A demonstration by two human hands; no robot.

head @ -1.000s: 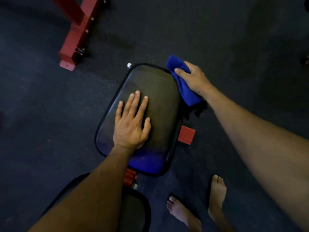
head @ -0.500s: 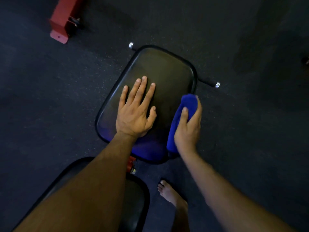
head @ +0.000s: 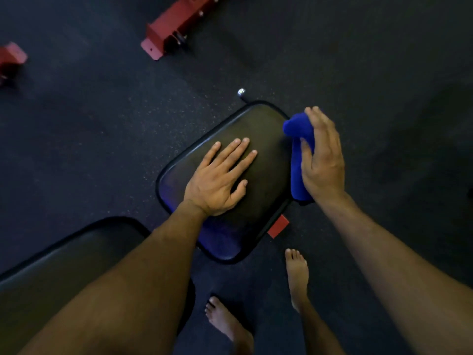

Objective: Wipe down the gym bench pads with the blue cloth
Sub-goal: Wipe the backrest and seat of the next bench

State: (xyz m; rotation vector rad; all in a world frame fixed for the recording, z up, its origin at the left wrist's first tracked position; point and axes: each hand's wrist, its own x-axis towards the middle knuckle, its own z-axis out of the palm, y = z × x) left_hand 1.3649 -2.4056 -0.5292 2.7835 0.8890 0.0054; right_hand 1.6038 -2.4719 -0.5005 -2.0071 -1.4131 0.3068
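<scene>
Two bare hands are working over a dark padded seat pad with a raised black piping rim (head: 266, 160), seen from the single head view looking down at the speckled rubber floor (head: 102, 139). The left hand (head: 220, 180) is lying flat on the middle of the pad, fingers straight and spread, pressing down as if steadying it and holding nothing. The right hand (head: 323, 160) is wrapping around a folded royal-blue cloth (head: 298, 162), thumb on the pad side and fingers over the outer side, gripping it against the pad's right edge. The cloth's long axis is running along that edge, from the far right corner toward the near right corner, so the coming stroke looks to be a slide up or down the rim, or a sweep inward across the top. The right hand is already on the cloth; the left hand is lying well inside the pad, directly in the way of any inward sweep, and would probably need lifting first.

One longer black backrest pad (head: 76, 272) is sitting at the lower left, partly hidden under the left forearm, and it looks not yet reached. A small red metal tab (head: 277, 226) is showing under the seat pad's near right side, red steel frame pieces (head: 176, 26) are lying farther off, and two bare feet (head: 297, 275) are standing beside the bench.
</scene>
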